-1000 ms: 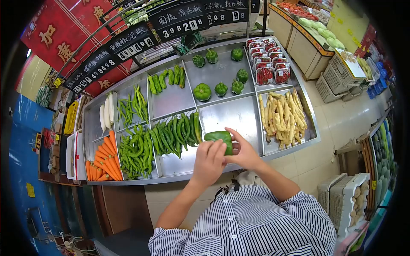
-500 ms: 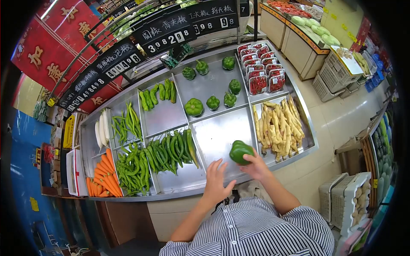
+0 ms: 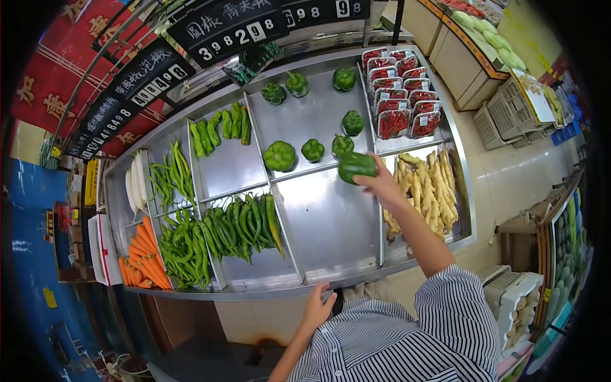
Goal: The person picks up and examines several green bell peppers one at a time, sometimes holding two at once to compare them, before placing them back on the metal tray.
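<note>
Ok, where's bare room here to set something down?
Widest is the metal compartment between the long green chillies and knobbly tan ginger; the right hand is over its back corner. Smaller: in front of those chillies and the short light-green peppers. The plastic-wrapped red chillies and ginger are crowded.

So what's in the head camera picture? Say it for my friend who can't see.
A person's right hand holds a green pepper over a metal vegetable stand, near other round green peppers. The left hand is empty near the front edge. Carrots, pale knobbly roots and packs of red peppers lie in other sections.
</note>
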The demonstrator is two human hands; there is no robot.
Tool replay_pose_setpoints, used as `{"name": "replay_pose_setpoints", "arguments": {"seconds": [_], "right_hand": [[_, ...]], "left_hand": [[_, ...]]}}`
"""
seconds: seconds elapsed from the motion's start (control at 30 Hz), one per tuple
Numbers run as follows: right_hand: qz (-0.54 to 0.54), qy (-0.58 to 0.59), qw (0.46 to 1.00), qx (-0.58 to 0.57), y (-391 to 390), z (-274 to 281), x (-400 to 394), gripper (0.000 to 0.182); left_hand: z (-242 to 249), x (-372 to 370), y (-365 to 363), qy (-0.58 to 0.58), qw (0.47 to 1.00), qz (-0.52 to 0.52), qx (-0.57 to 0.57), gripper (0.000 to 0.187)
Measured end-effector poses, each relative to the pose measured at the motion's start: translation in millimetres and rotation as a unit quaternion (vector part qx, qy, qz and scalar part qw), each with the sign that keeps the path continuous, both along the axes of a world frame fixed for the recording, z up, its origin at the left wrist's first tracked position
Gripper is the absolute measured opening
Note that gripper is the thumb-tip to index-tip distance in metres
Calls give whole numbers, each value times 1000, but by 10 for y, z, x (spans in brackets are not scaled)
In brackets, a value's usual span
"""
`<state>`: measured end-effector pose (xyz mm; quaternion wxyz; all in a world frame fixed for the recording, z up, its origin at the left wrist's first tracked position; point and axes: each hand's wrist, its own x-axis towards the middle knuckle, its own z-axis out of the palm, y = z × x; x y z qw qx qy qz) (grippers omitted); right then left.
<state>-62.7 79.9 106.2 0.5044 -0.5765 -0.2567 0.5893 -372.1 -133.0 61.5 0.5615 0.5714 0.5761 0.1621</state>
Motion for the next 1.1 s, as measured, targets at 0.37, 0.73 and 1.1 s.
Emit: {"name": "replay_pose_setpoints", "arguments": {"seconds": [0.37,0.73,1.1], "right_hand": [[169,-607,773,68,2288,-552,-224,79],[270,-651,708,-36,2488,-872,-245,79],[202,-589,771,131,2162,-545,556,55]], "left_hand": [[94,-28,58,2,973,216,-76,49],[-20,158,32,9,963,241,-121,50],[351,207,785,88,978,52,-183,48]]}}
